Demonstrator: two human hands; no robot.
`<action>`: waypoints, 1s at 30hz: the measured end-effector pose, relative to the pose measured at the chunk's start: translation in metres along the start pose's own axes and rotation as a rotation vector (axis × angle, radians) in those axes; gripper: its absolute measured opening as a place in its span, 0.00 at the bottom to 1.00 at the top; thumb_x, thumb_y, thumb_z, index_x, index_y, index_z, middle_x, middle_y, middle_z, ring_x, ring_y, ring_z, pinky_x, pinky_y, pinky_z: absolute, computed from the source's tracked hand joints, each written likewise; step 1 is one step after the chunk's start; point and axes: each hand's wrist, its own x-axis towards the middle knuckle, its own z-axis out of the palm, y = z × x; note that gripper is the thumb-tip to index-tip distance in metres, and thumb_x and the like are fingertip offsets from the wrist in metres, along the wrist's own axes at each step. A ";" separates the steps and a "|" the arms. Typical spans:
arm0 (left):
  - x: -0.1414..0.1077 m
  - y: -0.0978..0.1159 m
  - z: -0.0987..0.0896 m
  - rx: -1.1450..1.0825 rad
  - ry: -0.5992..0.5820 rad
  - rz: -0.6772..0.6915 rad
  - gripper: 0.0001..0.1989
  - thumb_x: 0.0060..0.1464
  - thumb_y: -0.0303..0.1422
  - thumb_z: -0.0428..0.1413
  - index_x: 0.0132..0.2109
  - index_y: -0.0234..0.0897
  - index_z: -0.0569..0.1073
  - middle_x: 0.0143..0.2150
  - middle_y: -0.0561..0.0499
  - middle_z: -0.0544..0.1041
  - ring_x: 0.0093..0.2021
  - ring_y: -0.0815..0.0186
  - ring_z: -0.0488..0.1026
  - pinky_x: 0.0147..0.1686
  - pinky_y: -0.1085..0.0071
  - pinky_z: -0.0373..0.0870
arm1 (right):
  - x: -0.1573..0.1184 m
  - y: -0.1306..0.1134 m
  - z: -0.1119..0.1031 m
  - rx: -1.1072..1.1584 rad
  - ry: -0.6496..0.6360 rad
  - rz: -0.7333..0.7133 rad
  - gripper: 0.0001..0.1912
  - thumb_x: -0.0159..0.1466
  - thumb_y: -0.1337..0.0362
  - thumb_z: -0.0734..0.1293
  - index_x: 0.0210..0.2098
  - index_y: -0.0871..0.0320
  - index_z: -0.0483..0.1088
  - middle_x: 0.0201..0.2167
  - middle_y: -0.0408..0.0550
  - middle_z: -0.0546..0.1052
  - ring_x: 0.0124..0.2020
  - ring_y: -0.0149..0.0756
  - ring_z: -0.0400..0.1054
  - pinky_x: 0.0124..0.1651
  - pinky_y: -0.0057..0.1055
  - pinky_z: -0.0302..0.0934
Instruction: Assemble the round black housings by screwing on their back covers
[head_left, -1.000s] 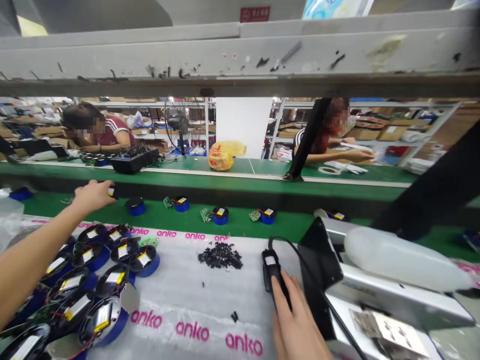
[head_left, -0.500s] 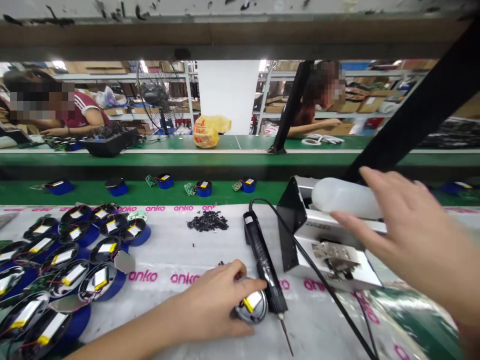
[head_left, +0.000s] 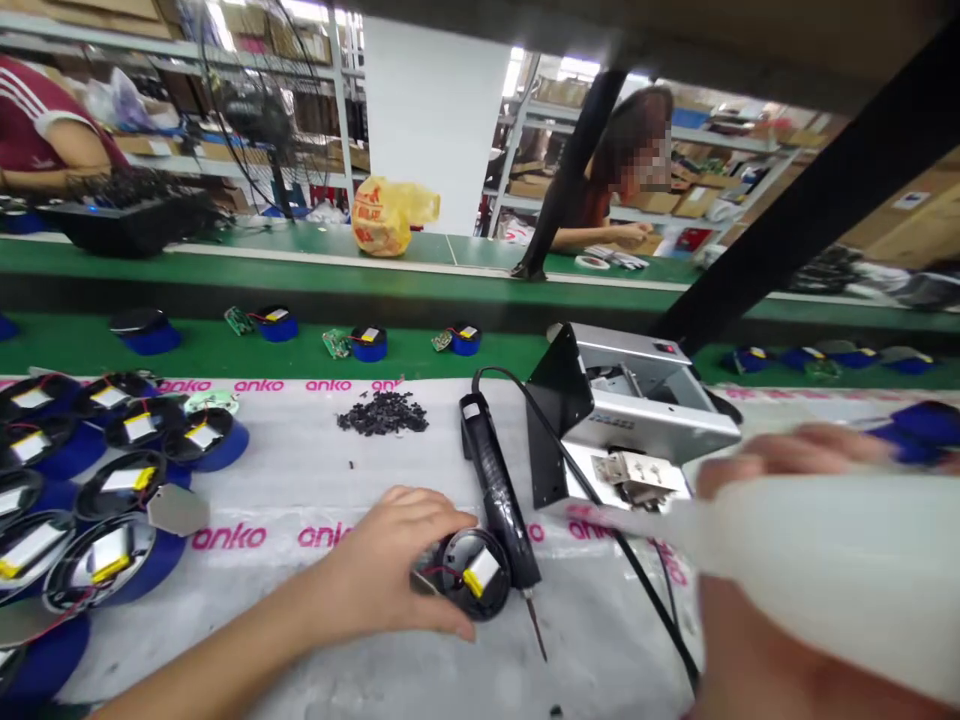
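My left hand [head_left: 397, 565] curls its thumb and fingers round a round black housing [head_left: 487, 585] with a white and yellow battery inside. Just right of that housing lies a black electric screwdriver [head_left: 499, 485], its bit pointing toward me. At the right front my right hand [head_left: 739, 630] grips a translucent white squeeze bottle [head_left: 847, 570], held tilted with its nozzle toward the left; both are blurred. Behind the nozzle stands a silver and black metal machine [head_left: 637, 405] with an open top.
Several blue housings with batteries [head_left: 139, 560] crowd the left. A heap of small black parts [head_left: 382, 412] lies on the white sheet. The screwdriver's cable [head_left: 592, 490] crosses toward the right. Blue units line the green belt [head_left: 195, 365]. Another person [head_left: 630, 150] sits across the bench.
My right hand has lifted the white bottle from the machine's top and brought it nearer, to the right front. My left hand keeps the housing beside the screwdriver. The view has shifted right.
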 end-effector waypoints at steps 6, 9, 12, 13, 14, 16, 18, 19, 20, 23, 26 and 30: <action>-0.006 -0.003 -0.009 -0.058 -0.075 -0.062 0.36 0.48 0.45 0.68 0.62 0.45 0.68 0.61 0.47 0.72 0.63 0.52 0.65 0.62 0.56 0.62 | -0.042 0.013 0.036 0.696 -0.109 0.460 0.39 0.48 0.28 0.68 0.50 0.47 0.73 0.53 0.51 0.74 0.58 0.53 0.66 0.50 0.46 0.70; -0.007 -0.003 -0.013 -0.075 -0.094 -0.065 0.33 0.50 0.43 0.67 0.62 0.49 0.68 0.62 0.49 0.71 0.64 0.53 0.63 0.62 0.57 0.63 | -0.044 0.025 0.033 0.754 -0.061 0.512 0.47 0.37 0.35 0.78 0.52 0.47 0.72 0.44 0.46 0.74 0.43 0.41 0.70 0.41 0.33 0.70; -0.006 -0.002 -0.012 -0.072 -0.090 -0.056 0.31 0.50 0.43 0.67 0.61 0.48 0.70 0.60 0.49 0.72 0.64 0.53 0.63 0.61 0.58 0.63 | -0.050 0.031 0.035 0.775 -0.008 0.495 0.44 0.37 0.39 0.80 0.49 0.49 0.72 0.37 0.43 0.71 0.34 0.35 0.67 0.37 0.30 0.69; -0.006 -0.002 -0.012 -0.069 -0.087 -0.049 0.31 0.50 0.43 0.67 0.61 0.48 0.70 0.60 0.50 0.73 0.64 0.53 0.63 0.61 0.58 0.63 | -0.053 0.032 0.036 0.775 -0.003 0.490 0.41 0.39 0.40 0.80 0.49 0.49 0.72 0.37 0.44 0.70 0.35 0.35 0.67 0.38 0.31 0.69; -0.005 -0.002 -0.011 -0.065 -0.086 -0.043 0.31 0.50 0.43 0.67 0.61 0.49 0.70 0.60 0.50 0.73 0.63 0.54 0.64 0.61 0.58 0.63 | -0.056 0.033 0.038 0.774 0.000 0.491 0.39 0.42 0.40 0.79 0.49 0.50 0.71 0.37 0.44 0.70 0.36 0.36 0.67 0.39 0.32 0.70; -0.005 -0.002 -0.011 -0.055 -0.087 -0.035 0.31 0.51 0.43 0.67 0.61 0.48 0.69 0.60 0.50 0.73 0.63 0.54 0.64 0.61 0.59 0.63 | -0.062 0.034 0.041 0.773 0.013 0.480 0.38 0.44 0.41 0.79 0.49 0.49 0.70 0.38 0.44 0.71 0.38 0.36 0.68 0.41 0.33 0.71; -0.006 -0.002 -0.011 -0.045 -0.092 -0.030 0.31 0.51 0.43 0.67 0.61 0.47 0.70 0.60 0.50 0.73 0.63 0.54 0.64 0.61 0.58 0.63 | -0.066 0.035 0.042 0.774 0.023 0.467 0.38 0.44 0.42 0.79 0.49 0.49 0.70 0.38 0.43 0.71 0.38 0.36 0.69 0.42 0.33 0.71; -0.006 -0.002 -0.012 -0.041 -0.091 -0.030 0.31 0.51 0.42 0.67 0.61 0.47 0.70 0.60 0.49 0.73 0.64 0.54 0.64 0.61 0.58 0.62 | -0.066 0.035 0.042 0.778 0.023 0.463 0.38 0.43 0.42 0.80 0.49 0.48 0.70 0.37 0.43 0.72 0.37 0.36 0.69 0.42 0.34 0.71; -0.006 -0.002 -0.012 -0.037 -0.089 -0.027 0.31 0.51 0.42 0.67 0.61 0.47 0.70 0.60 0.49 0.73 0.64 0.54 0.64 0.61 0.58 0.62 | -0.067 0.035 0.042 0.781 0.021 0.460 0.38 0.42 0.41 0.80 0.48 0.47 0.70 0.37 0.42 0.72 0.36 0.36 0.69 0.42 0.34 0.71; -0.006 -0.002 -0.013 -0.037 -0.085 -0.013 0.31 0.52 0.41 0.67 0.62 0.48 0.69 0.61 0.49 0.73 0.64 0.54 0.64 0.61 0.58 0.62 | -0.066 0.035 0.041 0.771 0.013 0.437 0.38 0.41 0.39 0.80 0.47 0.45 0.70 0.36 0.39 0.75 0.36 0.37 0.71 0.46 0.40 0.72; -0.006 -0.003 -0.014 -0.039 -0.081 0.000 0.31 0.52 0.41 0.66 0.62 0.49 0.69 0.61 0.49 0.73 0.64 0.53 0.65 0.61 0.57 0.63 | -0.069 0.037 0.040 0.717 0.014 0.381 0.37 0.42 0.37 0.78 0.47 0.44 0.69 0.36 0.39 0.78 0.38 0.40 0.74 0.50 0.47 0.70; -0.007 -0.003 -0.013 -0.038 -0.090 -0.012 0.31 0.52 0.41 0.66 0.62 0.47 0.69 0.62 0.48 0.72 0.64 0.54 0.64 0.62 0.58 0.62 | -0.073 0.038 0.040 0.705 -0.002 0.331 0.38 0.43 0.36 0.77 0.49 0.43 0.69 0.36 0.38 0.79 0.38 0.42 0.75 0.51 0.50 0.70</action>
